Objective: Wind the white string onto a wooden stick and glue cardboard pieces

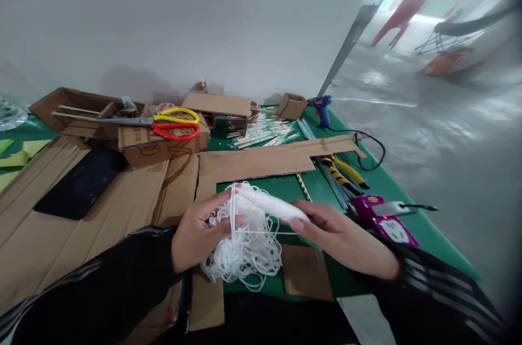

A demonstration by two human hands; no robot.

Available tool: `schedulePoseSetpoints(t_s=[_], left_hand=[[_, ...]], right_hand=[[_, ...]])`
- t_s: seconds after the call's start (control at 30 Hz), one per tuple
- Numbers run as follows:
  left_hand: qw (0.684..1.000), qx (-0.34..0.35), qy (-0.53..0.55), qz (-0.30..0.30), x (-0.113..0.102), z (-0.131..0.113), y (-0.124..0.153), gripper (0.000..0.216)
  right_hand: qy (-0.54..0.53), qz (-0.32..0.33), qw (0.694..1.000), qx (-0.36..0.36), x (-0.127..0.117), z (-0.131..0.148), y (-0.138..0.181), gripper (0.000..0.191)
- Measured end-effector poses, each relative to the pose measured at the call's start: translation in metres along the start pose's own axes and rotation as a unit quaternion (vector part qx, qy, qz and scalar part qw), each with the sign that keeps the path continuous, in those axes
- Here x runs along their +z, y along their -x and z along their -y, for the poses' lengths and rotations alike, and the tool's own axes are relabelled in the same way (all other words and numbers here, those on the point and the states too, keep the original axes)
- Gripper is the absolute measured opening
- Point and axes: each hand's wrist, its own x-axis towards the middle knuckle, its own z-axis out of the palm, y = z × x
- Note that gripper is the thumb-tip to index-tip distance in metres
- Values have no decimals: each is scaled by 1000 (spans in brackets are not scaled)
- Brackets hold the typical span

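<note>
My right hand (330,233) grips one end of a white spool of string (273,205), with the thumb on its near side. The spool tilts, its left end higher and close to my left hand (206,231). The left fingers are closed on a few strands of white string (232,209) at the spool's left end. One strand runs taut from there toward my right hand. Below and behind the hands lies a loose tangle of white string (247,261) on the green table.
Scissors (175,123) lie on a cardboard box (163,144). A black phone-like slab (81,182) rests on cardboard at left. Wooden sticks (265,130), a blue glue gun (322,111), yellow-handled pliers (350,171) and a purple power strip (385,220) stand farther right.
</note>
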Motion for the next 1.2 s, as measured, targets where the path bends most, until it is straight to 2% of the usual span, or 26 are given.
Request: schedulePoseSetpoints(t_s=[0.2,0.33,0.43,0.53,0.63,0.73,0.8,0.93,1.07,1.2], left_hand=[[999,8,19,34,-2,7,2,54],[997,40,-51,47,-2,7,2,50],[991,79,-74,81,-1,4,3,46],[986,75,-60,133,0,3,5,47],[985,64,-61,146,-1,3,5,44],[984,80,-33,153,-1,2,4,37],[983,92,-8,159,0,0,4,31],[983,97,16,156,0,-4,4,24],[981,89,47,168,2,-3,2,15],[989,82,91,80,1,4,-1,24]], right_hand=[[101,55,993,28,-2,1,4,30],[107,63,992,12,1,9,-1,31],[78,95,992,-35,10,16,-10,32],[27,130,988,-82,22,20,-22,34],[-32,153,981,-115,34,22,-33,38],[-109,163,972,-132,44,23,-39,48],[-132,145,974,-112,49,23,-41,52],[-69,70,994,-54,57,23,-40,50],[-74,25,995,-62,56,24,-36,50],[-116,-54,991,-30,46,19,-28,41]])
